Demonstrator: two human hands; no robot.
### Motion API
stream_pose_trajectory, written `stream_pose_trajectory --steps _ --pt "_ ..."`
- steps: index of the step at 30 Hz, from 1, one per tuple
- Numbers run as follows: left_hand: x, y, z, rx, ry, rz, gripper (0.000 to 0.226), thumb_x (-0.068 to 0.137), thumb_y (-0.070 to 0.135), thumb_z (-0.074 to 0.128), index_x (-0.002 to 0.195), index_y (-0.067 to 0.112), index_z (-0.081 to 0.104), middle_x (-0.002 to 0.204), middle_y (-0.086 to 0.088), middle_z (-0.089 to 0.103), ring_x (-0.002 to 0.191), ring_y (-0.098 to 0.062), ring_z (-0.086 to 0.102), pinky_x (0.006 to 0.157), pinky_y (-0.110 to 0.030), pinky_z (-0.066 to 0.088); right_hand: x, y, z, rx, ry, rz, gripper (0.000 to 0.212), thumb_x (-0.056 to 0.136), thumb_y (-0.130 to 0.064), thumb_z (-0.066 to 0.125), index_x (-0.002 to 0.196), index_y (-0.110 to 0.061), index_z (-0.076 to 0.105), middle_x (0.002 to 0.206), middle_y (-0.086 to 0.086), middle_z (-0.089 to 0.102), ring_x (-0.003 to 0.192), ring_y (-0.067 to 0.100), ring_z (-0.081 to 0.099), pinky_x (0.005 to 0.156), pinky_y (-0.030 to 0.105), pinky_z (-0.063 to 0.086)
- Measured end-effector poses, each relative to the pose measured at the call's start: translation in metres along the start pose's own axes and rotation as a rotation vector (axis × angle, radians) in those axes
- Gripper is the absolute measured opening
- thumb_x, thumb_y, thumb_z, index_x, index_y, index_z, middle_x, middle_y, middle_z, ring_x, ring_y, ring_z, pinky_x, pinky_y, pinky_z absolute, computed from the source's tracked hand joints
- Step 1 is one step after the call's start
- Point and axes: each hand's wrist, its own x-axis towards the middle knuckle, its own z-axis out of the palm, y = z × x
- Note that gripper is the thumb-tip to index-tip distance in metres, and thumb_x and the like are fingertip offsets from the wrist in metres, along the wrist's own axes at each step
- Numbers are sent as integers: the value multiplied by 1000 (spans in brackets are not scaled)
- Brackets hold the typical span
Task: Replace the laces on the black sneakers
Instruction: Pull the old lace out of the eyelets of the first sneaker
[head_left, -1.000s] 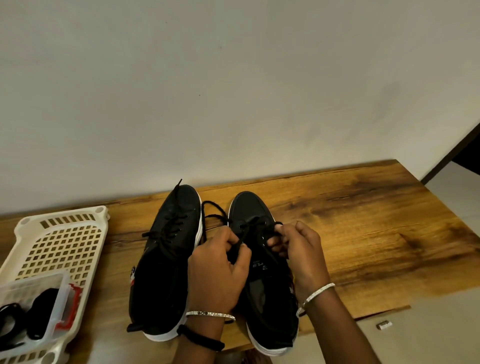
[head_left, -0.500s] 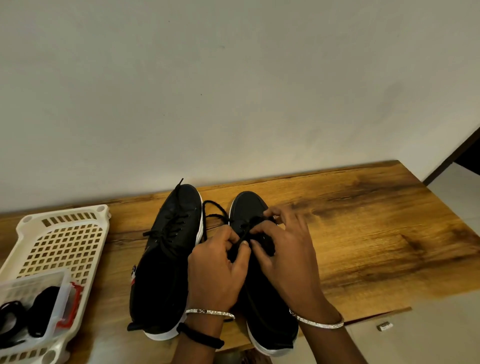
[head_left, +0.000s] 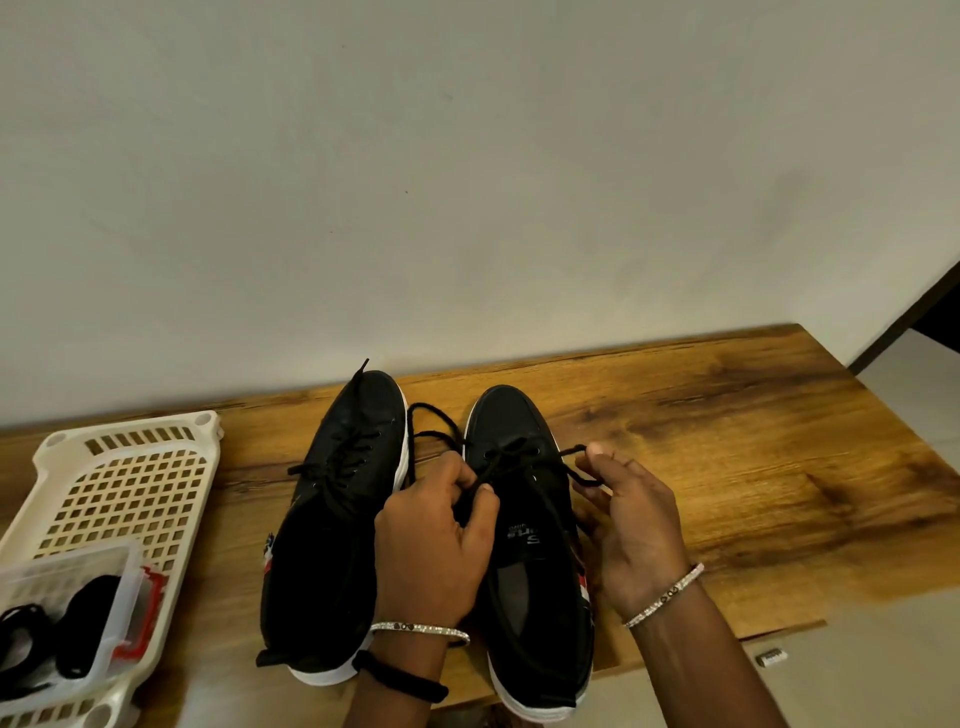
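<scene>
tabletop (head_left: 727, 467) carries both black sneakers mid-frame; left-of-centre sneaker (head_left: 353, 431) sits idle, right-of-centre sneaker (head_left: 519, 415) is in work. left hand (head_left: 426, 540) pinches one strand of its lace (head_left: 524, 462), right hand (head_left: 634, 530) pinches the other, strands spread apart. looks like knot stage; next move needs strands crossed under even tension

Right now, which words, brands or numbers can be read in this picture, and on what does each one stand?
White print on the insole of the right sneaker: upside down from here, too blurred to read.
Red and white tag on the side of the left sneaker: too small to read.
No other text shows.
</scene>
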Motion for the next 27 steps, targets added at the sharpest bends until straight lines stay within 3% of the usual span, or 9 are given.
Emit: stream_pose_trajectory --steps 1,3,5,7,9,12,18,22,27 --pt "0 0 0 0 1 1 21 85 22 73 73 23 56 50 6 50 46 -14 52 44 -33 46 4 3 -1 -100 45 -68 6 89 -16 72 89 -20 67 83 1 65 69 17 59 57 28 42" --pt "0 1 0 -3 3 1 21 85 21 74 73 23 57 50 6 50 46 -14 52 44 -33 46 4 5 2 -483 149 -423 20 84 -20 77 98 -28 66 103 -8 62 90 16 59 72 31 46" --pt "0 0 0 0 1 0 19 85 22 74 74 23 57 52 6 51 47 -14 53 45 -35 47 -3 4 7 -799 53 -840 25 80 -25 74 103 -32 67 110 -14 57 105 14 51 86 33 43" --pt "0 -1 0 3 -4 8 17 86 26 71 76 23 58 54 6 53 47 -12 53 46 -36 48 -7 10 11 -1047 -112 -1009 22 76 -31 68 98 -34 69 109 -15 57 109 13 46 87 35 41" --pt "0 -1 -1 1 -4 14 15 85 30 68 76 24 57 54 7 53 47 -11 53 45 -36 47 -8 20 11 -1253 -159 -1071 16 77 -34 68 93 -35 69 106 -17 59 108 13 46 83 37 40" --pt "0 0 0 16 -2 18 18 85 25 72 76 24 57 53 7 52 45 -11 52 44 -36 47 -6 23 9 -1282 -128 -1121 8 83 -32 76 85 -35 69 96 -19 62 101 14 51 78 34 36" --pt "0 0 0 14 -6 27 17 85 21 74 77 22 59 53 8 53 47 -11 53 45 -34 48 -8 26 13 -1399 -93 -1180 39 69 -23 86 103 -34 69 101 -13 65 99 19 55 75 38 45" --pt "1 0 0 14 -11 43 18 85 21 73 76 23 59 52 8 52 47 -12 54 45 -30 47 -9 26 15 -1383 -68 -1110 34 71 -25 86 97 -31 65 99 -10 64 97 21 57 76 40 49" --pt "0 0 -1 22 -17 56 19 85 21 73 75 23 58 52 9 50 46 -11 52 43 -27 45 -9 28 13 -1395 -72 -1152 19 75 -25 84 87 -30 70 91 -9 61 91 22 55 71 39 48"
